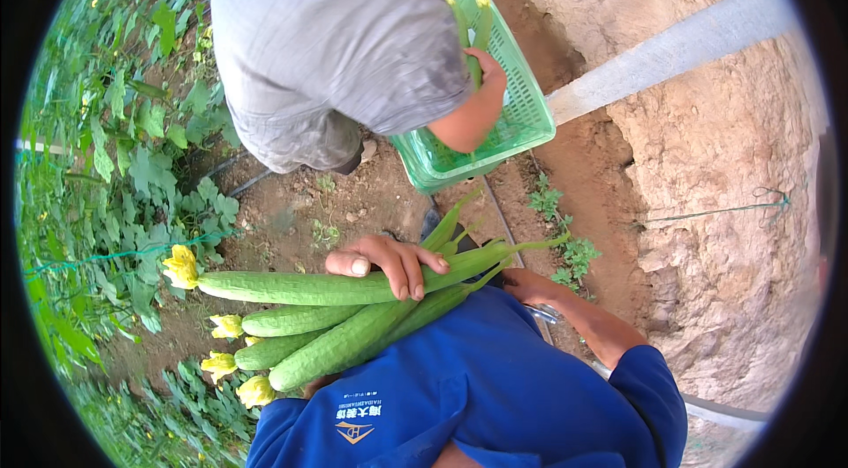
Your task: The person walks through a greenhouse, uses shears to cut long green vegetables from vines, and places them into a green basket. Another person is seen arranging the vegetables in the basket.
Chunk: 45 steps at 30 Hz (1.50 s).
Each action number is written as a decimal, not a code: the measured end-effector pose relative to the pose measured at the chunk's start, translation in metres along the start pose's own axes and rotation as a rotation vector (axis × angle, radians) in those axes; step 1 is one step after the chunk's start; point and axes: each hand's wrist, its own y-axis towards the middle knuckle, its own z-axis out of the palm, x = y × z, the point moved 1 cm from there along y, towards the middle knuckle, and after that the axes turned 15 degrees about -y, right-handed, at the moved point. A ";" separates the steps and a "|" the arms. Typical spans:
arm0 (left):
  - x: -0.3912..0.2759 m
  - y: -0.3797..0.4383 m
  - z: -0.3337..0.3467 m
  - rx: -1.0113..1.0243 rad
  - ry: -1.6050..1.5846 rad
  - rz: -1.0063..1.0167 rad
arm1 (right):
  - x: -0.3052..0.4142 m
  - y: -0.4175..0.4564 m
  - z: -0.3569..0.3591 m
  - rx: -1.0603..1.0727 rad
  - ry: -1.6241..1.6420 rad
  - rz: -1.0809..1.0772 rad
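Note:
Several long green luffa gourds [298, 288] lie in a bundle across the front of my blue shirt. Withered yellow blossoms [181, 267] cling to their left ends, and thin stems point right. Coming round from beneath the bundle, my left hand [391, 264] curls its fingers over the uppermost gourd and clasps the load against my body. My right hand [523, 286] is by the stem ends, its fingers mostly hidden. A metal tool [543, 314] shows just below that wrist; whether the hand holds it cannot be made out.
Ahead, a person in a grey shirt [331, 30] bends over a green plastic crate [523, 80], one hand on gourds inside. Leafy vines [146, 170] with green twine fill the left. A slanting grey post [669, 50] and a rough earth bank [715, 156] stand right; drip lines cross the soil.

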 end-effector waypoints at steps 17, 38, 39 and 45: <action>-0.001 -0.009 0.000 -0.044 0.006 0.097 | 0.028 0.008 -0.023 0.256 0.108 0.330; 0.001 0.002 0.002 -0.081 0.034 0.075 | 0.010 -0.009 -0.042 0.502 -0.398 0.381; -0.003 0.004 0.007 -0.083 0.038 0.064 | 0.009 -0.011 -0.043 0.492 -0.352 0.378; 0.005 0.002 0.010 -0.177 -0.021 0.116 | 0.049 -0.017 -0.036 0.235 -0.097 0.399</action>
